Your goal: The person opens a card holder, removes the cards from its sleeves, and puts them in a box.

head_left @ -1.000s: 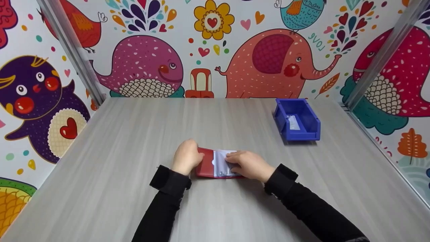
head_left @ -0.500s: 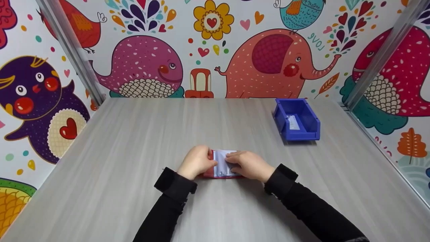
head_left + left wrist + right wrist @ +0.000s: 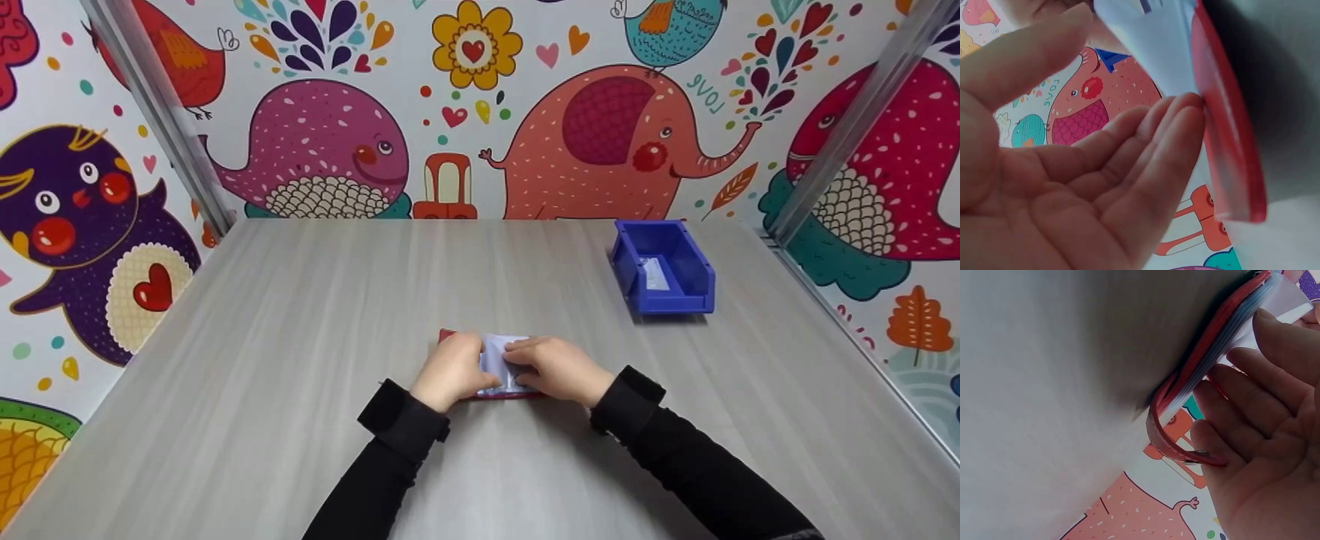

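A red card holder [image 3: 1227,140] lies spread on the table below both hands, its clear plastic sleeves [image 3: 493,354] facing up. My left hand [image 3: 452,369] is over the left half; in the left wrist view its extended fingertips touch the inside near the red cover, the thumb held apart. Over the right half rests my right hand [image 3: 561,369], fingers against the stack of sleeves [image 3: 1221,340]. A red strap [image 3: 1163,439] with a metal snap curls out from the holder's edge and meets the right little finger. Much of the cover is hidden under the hands.
A blue plastic bin [image 3: 667,304] with a white label inside stands at the back right of the wood-grain table [image 3: 315,285]. Cartoon-printed panels [image 3: 592,150] with metal corner posts enclose the back and sides.
My left hand has moved right, from the outer edge of the left cover over the cover toward the sleeves. The right hand stays where it was on the sleeves.
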Action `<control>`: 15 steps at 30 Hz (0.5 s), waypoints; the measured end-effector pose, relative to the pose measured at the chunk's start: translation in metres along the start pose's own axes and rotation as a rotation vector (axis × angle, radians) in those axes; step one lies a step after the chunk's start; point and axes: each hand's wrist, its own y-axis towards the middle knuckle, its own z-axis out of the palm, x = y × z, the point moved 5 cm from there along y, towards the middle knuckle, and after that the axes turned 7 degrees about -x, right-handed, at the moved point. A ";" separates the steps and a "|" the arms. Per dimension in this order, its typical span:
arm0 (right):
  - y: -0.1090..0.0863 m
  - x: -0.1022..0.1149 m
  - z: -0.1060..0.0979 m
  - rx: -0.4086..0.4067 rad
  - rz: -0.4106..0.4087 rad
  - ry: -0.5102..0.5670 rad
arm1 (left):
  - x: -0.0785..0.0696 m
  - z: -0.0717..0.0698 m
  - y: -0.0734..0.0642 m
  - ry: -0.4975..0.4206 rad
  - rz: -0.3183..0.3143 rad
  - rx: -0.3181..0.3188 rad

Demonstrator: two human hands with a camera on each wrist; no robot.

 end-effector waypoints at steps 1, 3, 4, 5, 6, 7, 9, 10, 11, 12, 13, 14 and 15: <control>0.000 0.000 0.000 -0.002 0.000 0.000 | -0.001 0.001 0.000 0.001 0.008 -0.002; 0.000 0.000 0.000 -0.003 -0.004 0.003 | -0.002 0.003 0.000 0.002 0.016 -0.001; 0.000 0.000 0.001 -0.003 -0.007 0.005 | -0.002 0.004 0.000 0.003 0.017 0.002; 0.000 -0.001 0.001 -0.002 -0.009 0.007 | -0.002 0.004 0.000 0.001 0.020 0.003; 0.000 -0.001 0.001 0.000 -0.009 0.008 | -0.002 0.005 0.000 0.002 0.023 0.006; 0.000 -0.001 0.001 0.001 -0.010 0.010 | -0.002 0.006 0.000 0.000 0.023 0.009; 0.000 -0.001 0.002 0.002 -0.015 0.012 | -0.001 0.008 0.000 -0.001 0.013 0.016; 0.000 -0.001 0.002 0.002 -0.016 0.012 | -0.001 0.009 0.000 0.001 0.013 0.017; 0.000 -0.001 0.002 0.002 -0.016 0.012 | 0.000 0.010 0.000 0.003 0.014 0.016; 0.000 -0.002 0.002 0.000 -0.018 0.012 | 0.000 0.010 0.000 0.007 0.014 0.016; 0.000 -0.002 0.002 -0.001 -0.019 0.013 | 0.000 0.011 0.001 0.011 0.015 0.015; 0.000 -0.002 0.002 -0.001 -0.018 0.016 | 0.000 0.011 0.001 0.014 0.013 0.017; 0.000 -0.002 0.002 -0.001 -0.018 0.019 | 0.000 0.012 0.001 0.018 0.015 0.016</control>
